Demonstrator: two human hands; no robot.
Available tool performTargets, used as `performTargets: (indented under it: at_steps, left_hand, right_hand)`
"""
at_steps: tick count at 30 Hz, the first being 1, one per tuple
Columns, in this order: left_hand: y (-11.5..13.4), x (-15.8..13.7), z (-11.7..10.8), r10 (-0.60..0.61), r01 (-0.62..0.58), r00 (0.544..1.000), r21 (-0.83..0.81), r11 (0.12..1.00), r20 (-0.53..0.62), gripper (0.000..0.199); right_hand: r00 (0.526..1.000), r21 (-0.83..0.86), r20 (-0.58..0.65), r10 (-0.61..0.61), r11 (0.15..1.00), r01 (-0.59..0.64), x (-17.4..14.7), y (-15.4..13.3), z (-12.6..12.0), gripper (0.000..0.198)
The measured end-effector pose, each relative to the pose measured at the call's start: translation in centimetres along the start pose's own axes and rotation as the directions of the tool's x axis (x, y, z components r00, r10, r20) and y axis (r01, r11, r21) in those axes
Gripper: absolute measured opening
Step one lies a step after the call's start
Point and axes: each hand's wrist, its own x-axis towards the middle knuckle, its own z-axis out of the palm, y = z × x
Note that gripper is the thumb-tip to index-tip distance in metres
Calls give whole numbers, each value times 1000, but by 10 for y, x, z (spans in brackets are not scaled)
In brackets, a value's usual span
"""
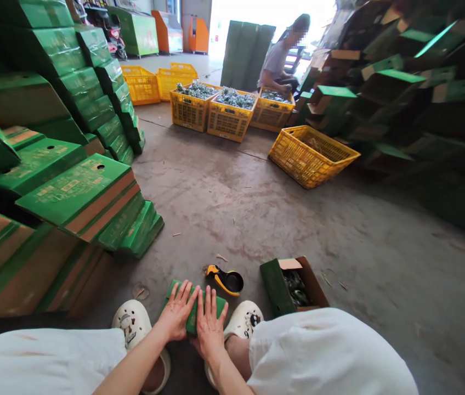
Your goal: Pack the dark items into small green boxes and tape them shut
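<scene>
A small green cardboard box [192, 317] sits on the floor between the white clogs. My left hand [178, 312] lies flat on its left part with the fingers stretched out. On the right part rests my right hand [210, 323], also flat, its fingers slightly apart and pointing forward. The box top looks closed under both palms. Just beyond my right fingertips lies a yellow and black hand tool [226, 280] with a rounded black end. Further right stands an open green box [271, 285] holding dark, shiny wrapped items [297, 288].
Tall stacks of green boxes [76, 192] line the left side; more boxes [397, 82] pile up at right. A tilted yellow crate [312, 164] stands ahead. Beyond are filled yellow crates [229, 123] and a seated person [276, 66]. Scraps dot the concrete floor [216, 203].
</scene>
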Motion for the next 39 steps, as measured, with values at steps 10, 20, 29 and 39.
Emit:
performTargets:
  at_steps: [10,20,29,39]
  left_hand:
    - [3,-23,2,-149,156,963,14,988,-225,109]
    - [-7,-12,-2,-108,113,984,25,993,-145,117]
    - [11,-14,17,-208,250,936,122,960,-282,129]
    - [7,0,10,-253,272,950,86,958,-184,132]
  right_hand:
    - [982,107,101,-161,983,150,15,-1,-42,108]
    - [982,65,167,-87,995,77,35,-8,-28,112]
    - [994,268,60,87,958,-100,35,11,-23,122]
    - [933,405,-222,283,897,-176,45,25,33,109]
